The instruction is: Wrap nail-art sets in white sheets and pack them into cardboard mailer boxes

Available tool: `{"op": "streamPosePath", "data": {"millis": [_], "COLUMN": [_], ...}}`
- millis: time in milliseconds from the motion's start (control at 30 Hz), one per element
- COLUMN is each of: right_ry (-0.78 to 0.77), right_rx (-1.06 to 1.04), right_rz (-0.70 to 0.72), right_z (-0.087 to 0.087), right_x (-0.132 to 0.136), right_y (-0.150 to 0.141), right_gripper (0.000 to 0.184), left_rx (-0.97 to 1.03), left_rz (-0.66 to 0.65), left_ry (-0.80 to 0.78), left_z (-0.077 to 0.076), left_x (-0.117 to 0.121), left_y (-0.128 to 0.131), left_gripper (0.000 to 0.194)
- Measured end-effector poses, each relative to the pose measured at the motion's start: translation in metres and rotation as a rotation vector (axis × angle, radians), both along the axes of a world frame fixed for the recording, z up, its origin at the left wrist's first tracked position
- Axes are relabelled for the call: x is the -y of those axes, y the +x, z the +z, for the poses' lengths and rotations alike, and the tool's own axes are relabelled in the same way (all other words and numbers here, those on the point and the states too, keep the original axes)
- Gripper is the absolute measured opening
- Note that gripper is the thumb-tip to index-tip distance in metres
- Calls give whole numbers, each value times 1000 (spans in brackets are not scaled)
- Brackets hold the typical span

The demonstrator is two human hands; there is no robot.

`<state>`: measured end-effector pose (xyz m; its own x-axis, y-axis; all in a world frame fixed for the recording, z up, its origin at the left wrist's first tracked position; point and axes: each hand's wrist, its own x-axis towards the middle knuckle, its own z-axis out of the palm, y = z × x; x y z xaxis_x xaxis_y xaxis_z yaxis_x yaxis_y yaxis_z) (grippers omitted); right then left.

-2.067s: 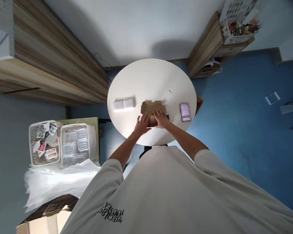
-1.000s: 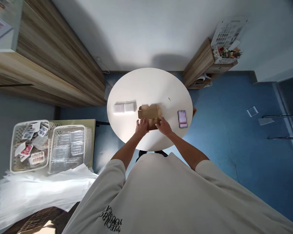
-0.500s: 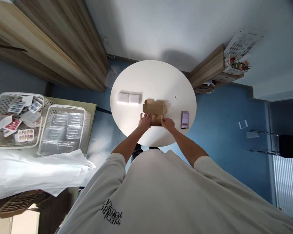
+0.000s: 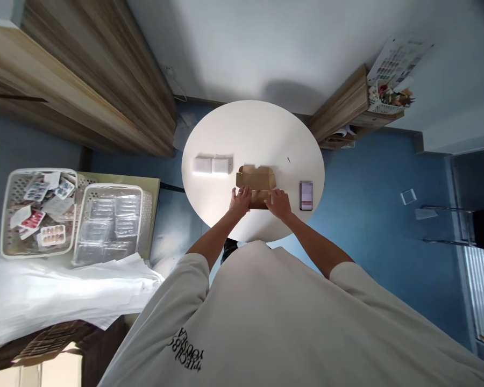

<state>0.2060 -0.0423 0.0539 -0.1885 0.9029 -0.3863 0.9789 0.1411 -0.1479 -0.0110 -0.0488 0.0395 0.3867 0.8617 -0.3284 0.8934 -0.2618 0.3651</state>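
A small brown cardboard box [image 4: 256,181] with its lid flap open lies on the round white table [image 4: 258,134], near the front edge. My left hand [image 4: 241,201] grips the box's near left corner with curled fingers. My right hand [image 4: 279,203] grips the near right corner the same way. Two white pads [image 4: 212,165] lie side by side to the left of the box. A phone [image 4: 306,194] lies to the right of it.
Two white baskets [image 4: 72,215] with packets and clear trays stand on a low table at the left, above a heap of white sheets [image 4: 60,293]. A wooden cabinet [image 4: 84,80] runs along the left, a wooden shelf [image 4: 342,107] at the back right. Blue floor surrounds the table.
Both hands stay on the box's near edge; the right hand has shifted slightly along the right corner. The camera view has swung a little; earlier the right hand lay flat on the box.
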Motion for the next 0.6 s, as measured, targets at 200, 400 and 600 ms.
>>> {"op": "streamPosePath", "data": {"millis": [200,400,600], "right_ry": [-6,-47,-71], "right_rx": [-55,-85,-115], "right_rz": [190,144,126], "right_z": [-8,-11,-13], "right_x": [3,3,2], "right_y": [-1,-3,-3], "right_gripper": [95,98,99], "left_rx": [-52,-61,-161], "left_rz": [-78,-95,208], "left_ry": [22,8,57], "left_z": [6,13,29], "left_x": [-4,-6,-57], "left_y": [7,-8,-72], "left_gripper": [108,87,60]}}
